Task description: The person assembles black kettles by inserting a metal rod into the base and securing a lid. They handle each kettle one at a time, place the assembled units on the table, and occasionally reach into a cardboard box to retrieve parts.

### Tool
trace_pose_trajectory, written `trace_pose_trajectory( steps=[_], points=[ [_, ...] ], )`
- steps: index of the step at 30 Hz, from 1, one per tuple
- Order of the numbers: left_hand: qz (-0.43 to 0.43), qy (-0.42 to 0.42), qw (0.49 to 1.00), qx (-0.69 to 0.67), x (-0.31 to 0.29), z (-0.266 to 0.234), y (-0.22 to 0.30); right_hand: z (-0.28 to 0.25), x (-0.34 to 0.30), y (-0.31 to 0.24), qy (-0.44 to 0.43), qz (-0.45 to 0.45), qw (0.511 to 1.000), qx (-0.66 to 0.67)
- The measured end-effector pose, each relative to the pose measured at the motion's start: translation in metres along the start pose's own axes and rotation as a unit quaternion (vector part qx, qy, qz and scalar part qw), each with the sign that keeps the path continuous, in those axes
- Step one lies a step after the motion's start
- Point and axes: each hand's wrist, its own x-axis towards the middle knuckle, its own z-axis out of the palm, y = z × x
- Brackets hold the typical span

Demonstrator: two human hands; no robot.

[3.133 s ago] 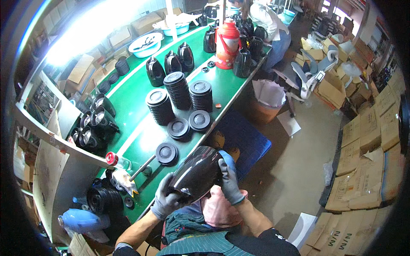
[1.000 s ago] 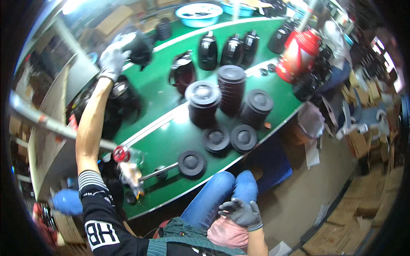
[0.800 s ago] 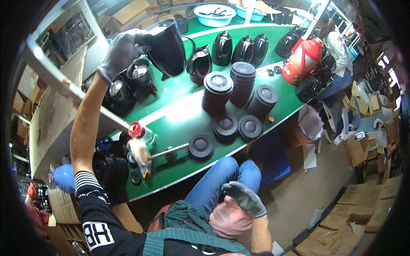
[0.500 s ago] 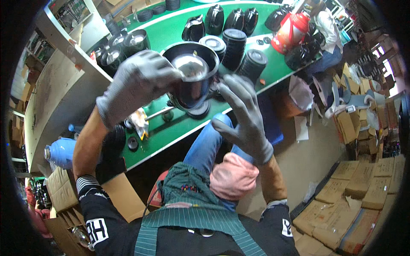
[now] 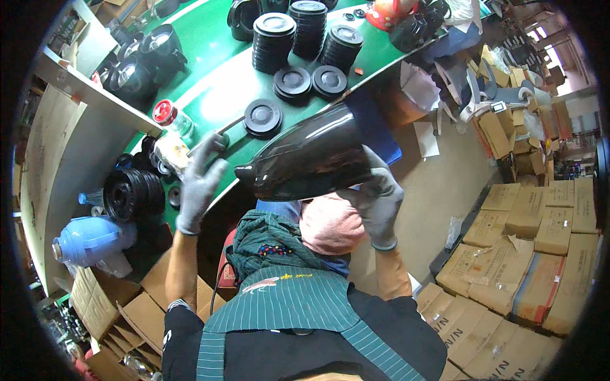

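A glossy black jug body (image 5: 311, 159) lies tipped sideways in the air above my lap, its narrow end toward the left. My right hand (image 5: 380, 206), in a grey glove, is closed around its wide right end; some fingers are hidden by the jug body. My left hand (image 5: 202, 184), gloved too, has its fingers apart, with the tips at a thin metal rod (image 5: 232, 126) on the green bench. Beside the rod sits a small pile of round black discs (image 5: 262, 118). A clear jar with a red lid (image 5: 175, 119) stands just beyond the left hand.
Tall stacks of black discs (image 5: 274, 41) stand farther back on the green bench (image 5: 216, 82). Black jug parts (image 5: 136, 66) are at the left. A blue flask-shaped container (image 5: 95, 240) sits lower left, cardboard boxes (image 5: 489, 273) lie at the right, and a person (image 5: 460, 22) is at the far right.
The black jug body has tipped from upright to sideways and come nearer to me. My left hand has let go of it and moved down-left; my right hand has closed on it.
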Motion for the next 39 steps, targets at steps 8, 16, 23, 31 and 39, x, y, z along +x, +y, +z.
trace_pose_trajectory(
  steps=[8,16,23,31,39],
  points=[
    [0.047,-0.083,0.982,-0.162,-0.006,0.073,-0.038,-0.017,-0.037,0.029,-0.04,-0.125,0.978,-0.16],
    [0.466,-0.043,0.844,0.261,-0.011,0.044,0.023,-0.048,-0.032,0.062,0.106,0.271,0.922,0.256],
    [0.497,-0.063,0.817,0.287,-0.027,0.032,0.042,-0.046,-0.02,0.073,0.064,0.24,0.948,0.197],
    [0.457,-0.048,0.845,0.272,-0.013,0.039,0.031,-0.042,-0.005,0.07,0.079,0.215,0.967,0.107],
    [0.032,-0.022,0.999,0.005,-0.022,0.037,-0.133,-0.058,0.09,0.093,-0.149,0.023,0.979,-0.135]
  ],
)
